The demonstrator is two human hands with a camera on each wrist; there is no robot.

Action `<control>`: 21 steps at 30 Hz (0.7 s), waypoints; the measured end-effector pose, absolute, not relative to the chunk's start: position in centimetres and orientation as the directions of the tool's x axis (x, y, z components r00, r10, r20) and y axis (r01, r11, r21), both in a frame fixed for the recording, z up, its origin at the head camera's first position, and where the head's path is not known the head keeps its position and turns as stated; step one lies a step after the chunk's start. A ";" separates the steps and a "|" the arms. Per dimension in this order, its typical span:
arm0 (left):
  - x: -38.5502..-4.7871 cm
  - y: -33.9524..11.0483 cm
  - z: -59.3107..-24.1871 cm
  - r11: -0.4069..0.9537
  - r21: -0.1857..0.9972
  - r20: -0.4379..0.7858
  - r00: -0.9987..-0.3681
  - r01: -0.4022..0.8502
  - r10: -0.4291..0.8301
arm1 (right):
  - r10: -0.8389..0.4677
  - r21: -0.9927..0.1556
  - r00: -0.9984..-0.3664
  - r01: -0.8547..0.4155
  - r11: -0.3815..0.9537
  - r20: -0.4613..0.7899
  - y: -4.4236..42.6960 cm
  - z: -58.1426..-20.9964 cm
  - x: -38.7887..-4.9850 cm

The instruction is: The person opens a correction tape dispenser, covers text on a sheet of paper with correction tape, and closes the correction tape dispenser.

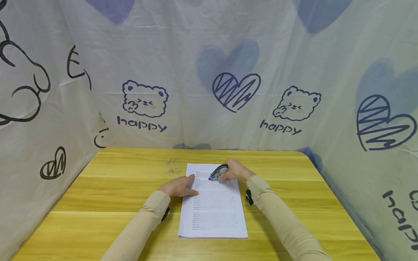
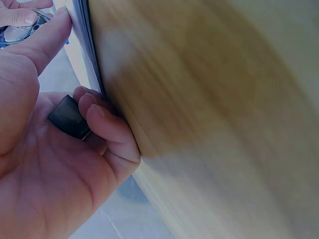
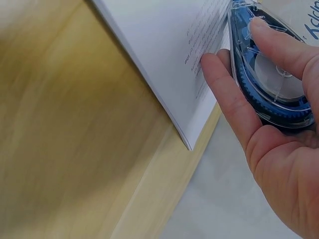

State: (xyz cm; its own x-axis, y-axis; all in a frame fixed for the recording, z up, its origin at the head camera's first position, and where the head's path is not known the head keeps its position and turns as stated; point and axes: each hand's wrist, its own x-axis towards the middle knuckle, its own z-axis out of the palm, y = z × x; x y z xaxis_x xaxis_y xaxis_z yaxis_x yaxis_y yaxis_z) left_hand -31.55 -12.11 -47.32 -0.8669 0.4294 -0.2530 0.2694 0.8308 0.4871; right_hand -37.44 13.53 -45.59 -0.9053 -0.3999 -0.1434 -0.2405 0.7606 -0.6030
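Observation:
A stack of printed paper sheets (image 1: 215, 221) lies on the table. My right hand (image 1: 236, 170) grips a correction tape (image 1: 218, 173) with a clear casing and blue inner parts. Its tip points down to the left, at a printed line in the upper part of the page; whether it touches cannot be told. My left hand (image 1: 177, 186) rests on the left edge of the sheets, with thumb and forefinger spread over the page. In the left wrist view its other fingers curl round a small dark cap-like piece (image 2: 70, 118) against the palm.
The yellow wood-grain table (image 1: 124, 188) ends at a back edge before a white curtain (image 1: 183, 108) printed with hearts and bears. Similar cloth hangs along both sides. Black wrist cameras (image 1: 249, 197) sit under the sleeves.

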 end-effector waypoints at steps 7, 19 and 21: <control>-31.4 -12.0 -47.2 0.835 0.480 -0.255 -0.868 0.269 0.426 | -0.400 -0.624 -0.903 -0.223 0.749 -0.158 13.8 -45.6 -37.4; -31.4 -12.1 -47.2 0.837 0.481 -0.258 -0.870 0.261 0.420 | -0.410 -0.628 -0.899 -0.230 0.744 -0.156 14.1 -45.5 -37.3; -31.4 -12.1 -47.2 0.834 0.488 -0.256 -0.871 0.258 0.419 | -0.411 -0.621 -0.898 -0.234 0.748 -0.157 14.1 -45.5 -37.3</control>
